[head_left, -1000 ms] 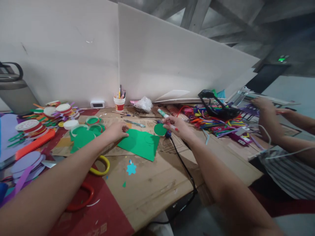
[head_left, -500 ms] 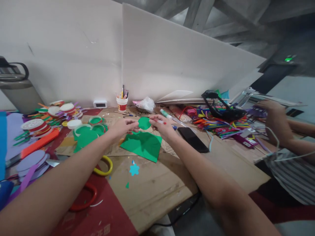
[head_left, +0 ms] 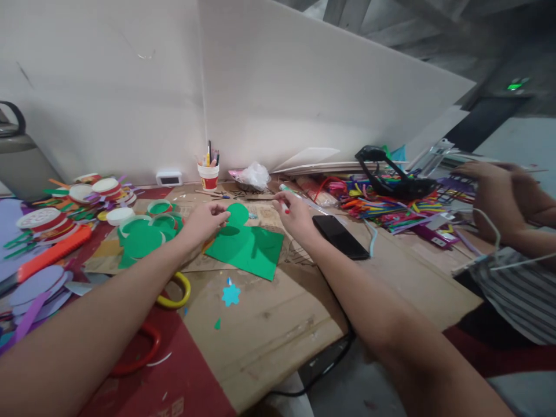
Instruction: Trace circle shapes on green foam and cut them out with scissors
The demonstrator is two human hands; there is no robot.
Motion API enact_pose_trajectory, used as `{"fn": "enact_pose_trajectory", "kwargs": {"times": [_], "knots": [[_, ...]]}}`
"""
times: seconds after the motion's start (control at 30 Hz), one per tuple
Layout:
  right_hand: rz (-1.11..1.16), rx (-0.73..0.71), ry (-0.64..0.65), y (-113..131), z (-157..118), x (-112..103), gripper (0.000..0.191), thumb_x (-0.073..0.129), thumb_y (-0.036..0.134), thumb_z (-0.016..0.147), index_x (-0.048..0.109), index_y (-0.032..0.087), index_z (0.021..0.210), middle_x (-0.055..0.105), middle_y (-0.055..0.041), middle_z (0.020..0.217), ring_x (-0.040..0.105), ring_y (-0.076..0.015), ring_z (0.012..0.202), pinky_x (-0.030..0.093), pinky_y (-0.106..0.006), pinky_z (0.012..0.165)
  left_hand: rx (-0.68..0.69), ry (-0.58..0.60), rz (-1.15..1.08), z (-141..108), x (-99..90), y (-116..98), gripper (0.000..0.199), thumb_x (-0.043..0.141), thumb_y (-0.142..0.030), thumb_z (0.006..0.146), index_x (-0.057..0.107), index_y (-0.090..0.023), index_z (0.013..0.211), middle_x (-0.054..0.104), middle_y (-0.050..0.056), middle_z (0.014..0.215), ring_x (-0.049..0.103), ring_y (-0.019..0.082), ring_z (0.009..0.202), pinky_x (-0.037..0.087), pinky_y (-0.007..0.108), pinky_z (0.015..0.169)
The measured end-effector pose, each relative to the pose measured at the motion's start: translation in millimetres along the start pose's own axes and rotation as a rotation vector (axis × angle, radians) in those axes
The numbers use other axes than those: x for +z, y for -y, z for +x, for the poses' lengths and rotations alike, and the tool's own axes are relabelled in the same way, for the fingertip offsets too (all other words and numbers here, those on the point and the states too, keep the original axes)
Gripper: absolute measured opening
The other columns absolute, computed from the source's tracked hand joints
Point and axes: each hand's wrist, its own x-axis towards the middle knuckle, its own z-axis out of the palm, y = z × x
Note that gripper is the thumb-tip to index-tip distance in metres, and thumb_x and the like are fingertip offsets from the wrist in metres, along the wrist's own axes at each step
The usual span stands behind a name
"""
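Between the fingertips of my left hand (head_left: 204, 223) is the edge of a round green paper disc (head_left: 238, 215), held above the table. Below it lies a green sheet (head_left: 256, 255) with the disc's shadow on it. My right hand (head_left: 297, 217) is apart from the disc, fingers curled around a thin pen (head_left: 285, 209) with a red end; most of the pen is hidden. Nearer me are a blue flower-shaped cutout (head_left: 231, 295) and a small green scrap (head_left: 218, 324). More green discs (head_left: 143, 240) and green-lined round lids (head_left: 160, 207) sit left of my left hand.
Scissors with yellow (head_left: 179, 291) and red (head_left: 143, 350) handles lie under my left forearm. A black phone (head_left: 340, 236) rests to the right. Behind stand a pen cup (head_left: 209, 177) and a plastic bag (head_left: 255, 176). Another person's arm (head_left: 499, 202) is at right, near colourful strips (head_left: 391, 208).
My right hand has let go of the disc and moved away to the right. My left hand keeps the disc, now slightly left over the green sheet. The view has shifted a little.
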Motion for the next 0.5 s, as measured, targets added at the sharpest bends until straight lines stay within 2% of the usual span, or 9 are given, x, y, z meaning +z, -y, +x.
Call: {"fn": "enact_pose_trajectory", "kwargs": {"times": [0.17,0.3,0.4,0.5], "knots": [[0.119,-0.037,0.021,10,-8,0,0.02,0.048,0.034,0.089,0.061,0.018,0.086,0.064,-0.0045,0.084,0.057,-0.0173,0.078,0.044,-0.03,0.074,0.049,0.064,0.084,3,8.3,12,0.025,0.063,-0.03,0.072,0.065,-0.017,0.093,0.067,0.001,0.069,0.062,0.016,0.059,0.049,0.029,0.058],[0.071,-0.083,0.155,7,-12,6,0.017,0.052,0.028,0.086,0.065,0.018,0.089,0.063,-0.003,0.081,0.057,-0.0172,0.078,0.043,-0.029,0.073,0.132,0.124,0.213,3,9.1,17,0.03,0.062,-0.032,0.074,0.067,-0.018,0.1,0.072,0.003,0.078,0.067,0.02,0.074,0.051,0.03,0.066],[0.019,-0.156,0.266,3,-14,8,0.019,0.054,0.028,0.086,0.066,0.017,0.097,0.061,-0.0023,0.079,0.057,-0.0168,0.077,0.042,-0.028,0.072,0.175,0.115,0.36,3,9.4,18,0.029,0.06,-0.031,0.076,0.07,-0.021,0.102,0.073,0.003,0.083,0.068,0.021,0.08,0.05,0.031,0.073],[0.003,-0.186,0.301,3,-15,8,0.019,0.056,0.027,0.086,0.066,0.016,0.098,0.061,-0.0019,0.078,0.057,-0.0161,0.075,0.042,-0.028,0.071,0.197,0.085,0.489,3,9.7,19,0.027,0.061,-0.031,0.077,0.072,-0.021,0.1,0.074,0.004,0.086,0.067,0.022,0.081,0.049,0.032,0.076]]}}
